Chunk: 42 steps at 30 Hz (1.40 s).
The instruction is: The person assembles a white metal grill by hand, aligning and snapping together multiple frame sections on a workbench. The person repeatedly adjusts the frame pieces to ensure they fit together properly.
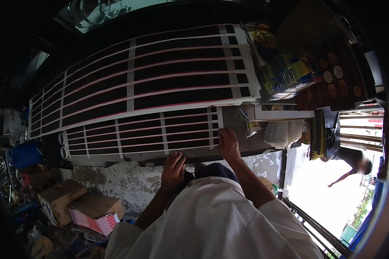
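Two bare hands at the near side of a grey workbench (pixel 251 146), both over the smaller printed sheet (pixel 142 133) with dark panels and pale stripes. Lying flat along the front of the bench, just before a larger stack of striped sheets (pixel 149 80) in the same pattern. Left hand (pixel 173 168) at the lower edge of the smaller sheet, right of its middle, fingers close together and bent forward; cannot tell any grip there. Right hand (pixel 229 145) at the right end of that sheet, fingertips drawn in narrow by the white margin; cannot tell pinching from mere touching.

Just beside the sheet's left end, two white rolls (pixel 64 152). Right of the right hand, well apart, a plastic-wrapped bundle (pixel 277 134), with a white box (pixel 285 114) just behind. Below the bench, a peeling wall (pixel 132 181); to the lower left, open cardboard boxes (pixel 61 196) near a red-and-white stack (pixel 95 221). Farther left, a blue cylinder (pixel 26 154). Outside at far right, another person (pixel 351 159), one arm extended downward.
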Each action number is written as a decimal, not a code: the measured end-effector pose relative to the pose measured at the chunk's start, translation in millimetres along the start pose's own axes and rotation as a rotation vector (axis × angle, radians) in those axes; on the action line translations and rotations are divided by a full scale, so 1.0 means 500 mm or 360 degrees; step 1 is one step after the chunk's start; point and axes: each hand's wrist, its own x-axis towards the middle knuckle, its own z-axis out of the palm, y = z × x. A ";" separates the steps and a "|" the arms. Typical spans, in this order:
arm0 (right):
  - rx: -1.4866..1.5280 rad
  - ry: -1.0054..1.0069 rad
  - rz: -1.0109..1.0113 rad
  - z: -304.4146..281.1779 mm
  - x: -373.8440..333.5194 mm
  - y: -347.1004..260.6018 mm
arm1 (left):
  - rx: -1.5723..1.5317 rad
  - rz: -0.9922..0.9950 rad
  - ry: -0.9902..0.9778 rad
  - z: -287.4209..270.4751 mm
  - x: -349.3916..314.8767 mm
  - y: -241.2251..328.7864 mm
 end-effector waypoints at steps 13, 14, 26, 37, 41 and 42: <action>0.0010 0.0016 0.0010 0.003 0.000 0.000 | 0.0008 0.0076 0.0027 -0.007 0.008 -0.004; 0.0008 0.0017 0.0009 0.003 0.001 -0.001 | 0.0006 0.0090 0.0040 -0.010 0.011 -0.002; 0.0022 -0.0037 0.0056 0.001 -0.001 0.000 | 0.0297 -0.0068 0.0327 -0.039 0.148 -0.079; 0.0015 0.0062 -0.0048 0.001 0.003 -0.001 | 0.0289 -0.0119 0.0320 0.007 0.168 -0.089; 0.0003 0.0055 -0.0043 0.002 0.003 0.001 | 0.0281 -0.0100 0.0326 0.007 0.170 -0.090; 0.0015 0.0052 -0.0025 0.003 0.001 0.001 | 0.0275 -0.0107 0.0336 0.007 0.169 -0.089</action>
